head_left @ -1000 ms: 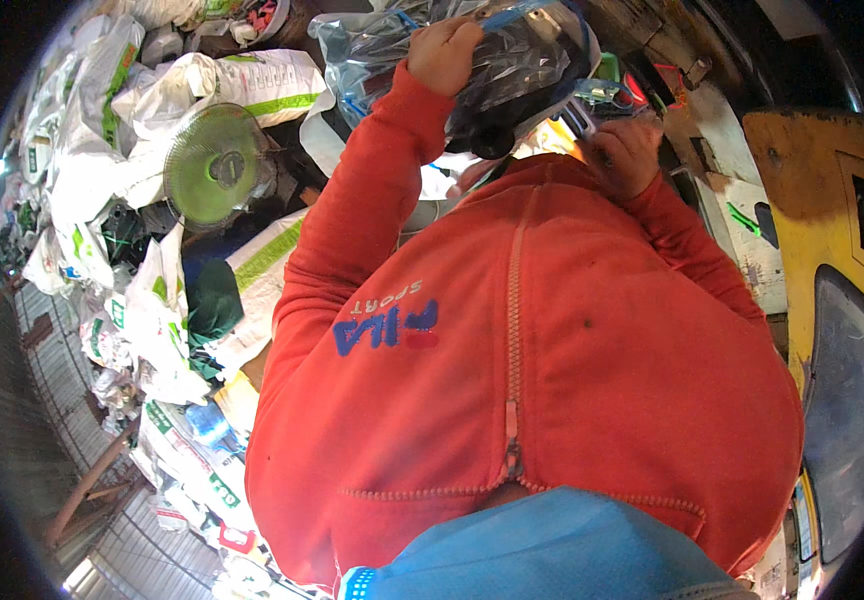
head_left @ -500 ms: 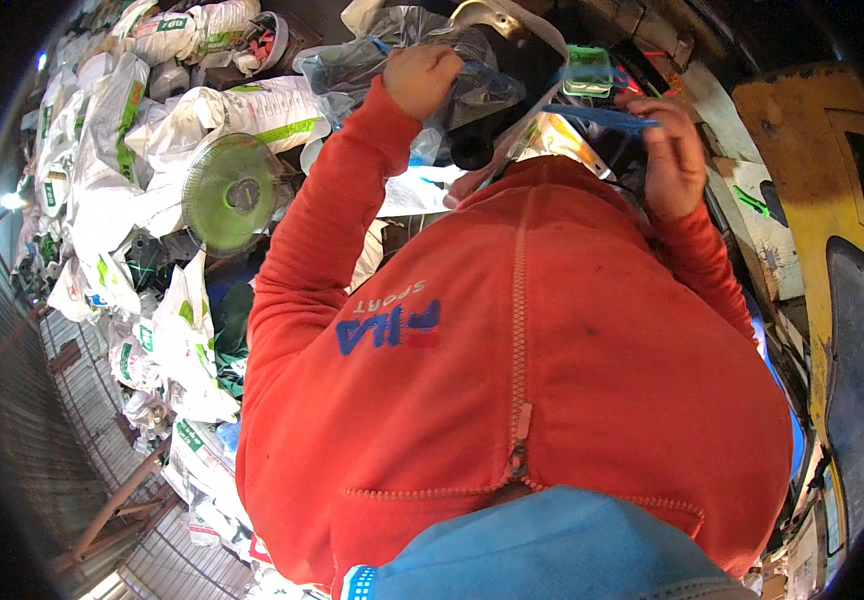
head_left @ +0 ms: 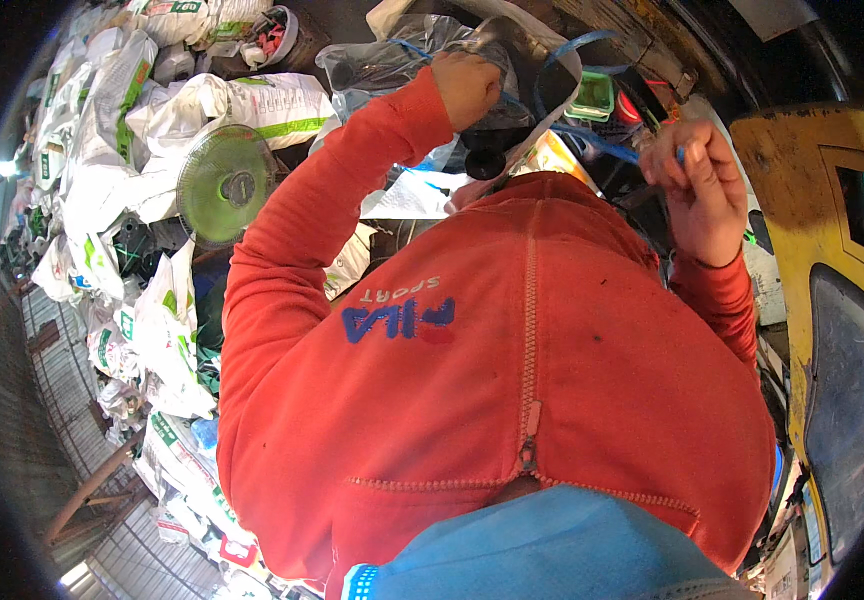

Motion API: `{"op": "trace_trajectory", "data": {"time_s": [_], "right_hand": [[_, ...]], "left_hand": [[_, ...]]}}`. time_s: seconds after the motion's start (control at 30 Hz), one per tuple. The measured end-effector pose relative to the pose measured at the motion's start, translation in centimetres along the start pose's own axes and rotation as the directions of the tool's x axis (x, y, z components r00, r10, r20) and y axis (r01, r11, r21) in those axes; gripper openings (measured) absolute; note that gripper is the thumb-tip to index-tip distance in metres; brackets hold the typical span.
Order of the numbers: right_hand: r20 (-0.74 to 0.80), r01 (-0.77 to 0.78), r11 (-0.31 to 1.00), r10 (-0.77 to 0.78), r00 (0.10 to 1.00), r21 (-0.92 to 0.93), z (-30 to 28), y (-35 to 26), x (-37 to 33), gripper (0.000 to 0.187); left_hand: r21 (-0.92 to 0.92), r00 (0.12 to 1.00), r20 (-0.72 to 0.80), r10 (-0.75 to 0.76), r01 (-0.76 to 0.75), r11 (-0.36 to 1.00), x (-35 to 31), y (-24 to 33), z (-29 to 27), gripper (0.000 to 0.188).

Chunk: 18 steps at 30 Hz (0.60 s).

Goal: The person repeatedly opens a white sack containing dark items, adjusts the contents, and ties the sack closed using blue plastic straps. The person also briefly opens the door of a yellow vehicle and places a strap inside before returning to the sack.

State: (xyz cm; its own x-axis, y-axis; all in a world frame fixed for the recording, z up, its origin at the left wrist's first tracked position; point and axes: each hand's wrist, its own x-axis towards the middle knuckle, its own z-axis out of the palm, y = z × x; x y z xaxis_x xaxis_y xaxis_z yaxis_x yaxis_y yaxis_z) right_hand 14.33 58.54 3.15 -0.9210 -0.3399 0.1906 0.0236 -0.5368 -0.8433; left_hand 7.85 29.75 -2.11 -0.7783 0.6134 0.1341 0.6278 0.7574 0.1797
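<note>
My left hand (head_left: 467, 88) is closed on the bunched top of a clear plastic bag (head_left: 372, 72), with its fingers partly hidden. A blue plastic strap (head_left: 607, 147) shows on both sides of that hand and loops up at the right. The strap's end runs to my right hand (head_left: 697, 185), which pinches it between thumb and fingers, raised off to the right. A white sack (head_left: 567, 75) with a wide rim stands around the bag. Just below my left hand sits a black round part (head_left: 485, 160).
A green round fan (head_left: 225, 187) stands left of my left arm. Many filled white sacks (head_left: 102, 130) are piled along the left. A bucket of red pieces (head_left: 277, 38) is at the far left, a green plastic basket (head_left: 594, 97) beyond the strap. Yellow machine panel (head_left: 787, 190) borders the right.
My right hand has moved right and nearer with the strap, whose loop now stands up above the sack's rim. My left hand has shifted slightly right, still closed.
</note>
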Motion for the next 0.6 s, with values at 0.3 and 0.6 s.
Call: {"op": "trace_trajectory", "data": {"time_s": [0.3, 0.6], "right_hand": [[0.119, -0.167, 0.866, 0.125, 0.985, 0.471, 1.7, -2.9, 1.7, 0.015], [0.085, -0.219, 0.962, 0.208, 0.974, 0.162, 5.2, -6.5, 5.1, 0.017]], "left_hand": [[0.077, 0.995, 0.038, 0.094, -0.097, 0.992, 0.3, 1.4, 1.8, 0.014], [-0.602, 0.958, -0.263, 0.116, -0.257, 0.756, 1.1, 7.6, -1.1, 0.019]]}}
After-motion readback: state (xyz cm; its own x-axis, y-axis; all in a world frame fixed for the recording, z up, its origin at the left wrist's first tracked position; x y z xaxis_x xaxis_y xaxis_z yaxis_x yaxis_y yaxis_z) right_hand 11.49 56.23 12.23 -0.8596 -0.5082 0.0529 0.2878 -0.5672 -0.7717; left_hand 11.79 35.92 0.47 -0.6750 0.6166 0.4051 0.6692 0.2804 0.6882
